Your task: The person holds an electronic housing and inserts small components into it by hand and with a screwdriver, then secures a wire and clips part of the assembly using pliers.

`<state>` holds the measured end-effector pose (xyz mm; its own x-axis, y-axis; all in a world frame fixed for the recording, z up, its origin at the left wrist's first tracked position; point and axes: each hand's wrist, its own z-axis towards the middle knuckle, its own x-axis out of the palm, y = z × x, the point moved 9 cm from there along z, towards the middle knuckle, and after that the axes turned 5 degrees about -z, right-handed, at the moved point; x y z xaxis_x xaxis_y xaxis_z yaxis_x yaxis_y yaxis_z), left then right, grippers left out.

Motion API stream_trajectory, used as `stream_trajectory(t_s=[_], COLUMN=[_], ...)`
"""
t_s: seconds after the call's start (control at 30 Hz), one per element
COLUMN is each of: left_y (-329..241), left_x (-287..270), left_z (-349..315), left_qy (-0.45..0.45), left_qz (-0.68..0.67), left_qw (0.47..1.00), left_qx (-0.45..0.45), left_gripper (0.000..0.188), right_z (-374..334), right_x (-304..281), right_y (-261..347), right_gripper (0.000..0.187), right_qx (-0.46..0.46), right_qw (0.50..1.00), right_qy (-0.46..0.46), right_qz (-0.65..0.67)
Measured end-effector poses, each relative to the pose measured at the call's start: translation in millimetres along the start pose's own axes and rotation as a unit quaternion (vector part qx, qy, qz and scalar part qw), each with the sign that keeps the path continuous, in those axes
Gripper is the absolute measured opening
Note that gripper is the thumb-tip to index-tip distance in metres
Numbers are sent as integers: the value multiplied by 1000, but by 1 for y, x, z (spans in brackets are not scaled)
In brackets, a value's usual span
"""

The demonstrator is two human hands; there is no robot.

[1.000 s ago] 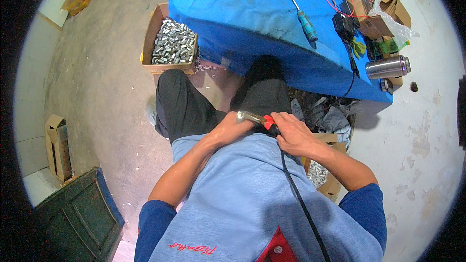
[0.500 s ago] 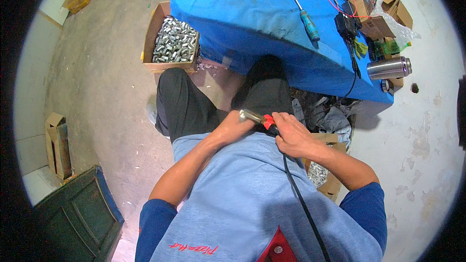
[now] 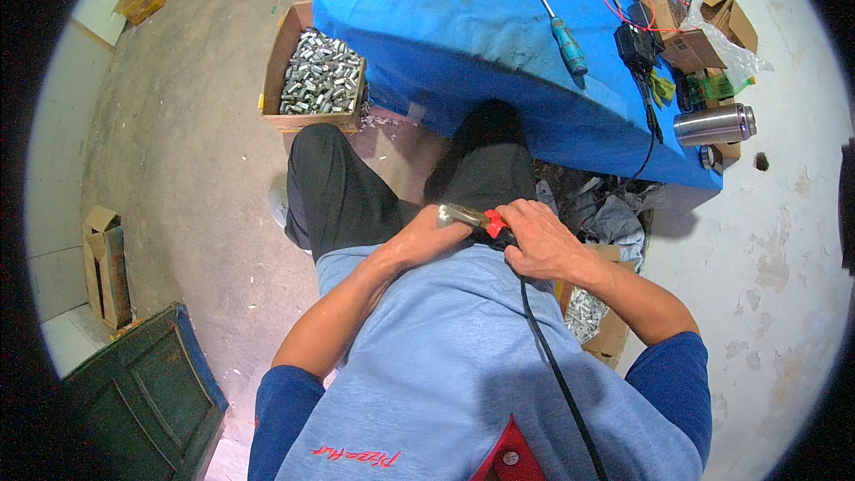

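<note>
Over my lap, my left hand (image 3: 431,236) is closed round a small shiny silver metal piece (image 3: 443,214); the fingers hide most of it. My right hand (image 3: 545,239) grips a corded handheld tool (image 3: 495,224) with a black body and a bright red collar. The metal nose of the tool points left and meets the silver piece, or lies right beside it. From the tool's rear, a black cord (image 3: 554,358) runs down across my light blue apron (image 3: 427,347). What kind of tool it is cannot be made out.
Beyond my knees stands a blue-covered table (image 3: 419,27) with a screwdriver (image 3: 567,46), black adapter and cables. A steel flask (image 3: 714,125) is at its right. An open carton (image 3: 287,53) of silver metal parts stands left of it, another carton (image 3: 610,338) by my right forearm.
My right hand has shifted slightly and its fingers have changed position on the tool. The left hand has moved very slightly, still holding the silver piece.
</note>
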<state>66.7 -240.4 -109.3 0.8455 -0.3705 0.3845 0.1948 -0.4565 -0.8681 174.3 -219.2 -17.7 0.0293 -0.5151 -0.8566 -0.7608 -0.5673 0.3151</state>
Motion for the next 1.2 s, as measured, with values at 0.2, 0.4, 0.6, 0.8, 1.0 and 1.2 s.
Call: stream_trajectory(t_s=[0.2, 0.4, 0.6, 0.8, 1.0, 1.2], left_y=[-12, -10, -18, -8, -13, -16], left_x=[4, 2, 2, 1, 3, 2], left_z=[-2, -2, -5, -1, -1, -1], left_qy=[4, 1, -26, -2, 1, -7], left_qz=[1, 6, 1, 26, 33, 41], left_qw=[1000, 1000, 1000, 999, 999, 999], left_qx=[24, 13, 15, 24, 29, 27], left_gripper=[20, 22, 21, 20, 20, 19], right_z=[-1, 2, 3, 0, -2, -1], right_x=[6, 6, 9, 10, 11, 9], right_y=[-3, 1, -1, -1, 0, 3], right_gripper=[49, 43, 41, 51, 50, 47], right_qx=[-2, 7, -3, -18, -2, 11], right_qw=[998, 1000, 1000, 998, 999, 1000], right_qy=[-18, -1, -15, -3, 6, 6], right_qz=[57, 6, 0, 53, 53, 14])
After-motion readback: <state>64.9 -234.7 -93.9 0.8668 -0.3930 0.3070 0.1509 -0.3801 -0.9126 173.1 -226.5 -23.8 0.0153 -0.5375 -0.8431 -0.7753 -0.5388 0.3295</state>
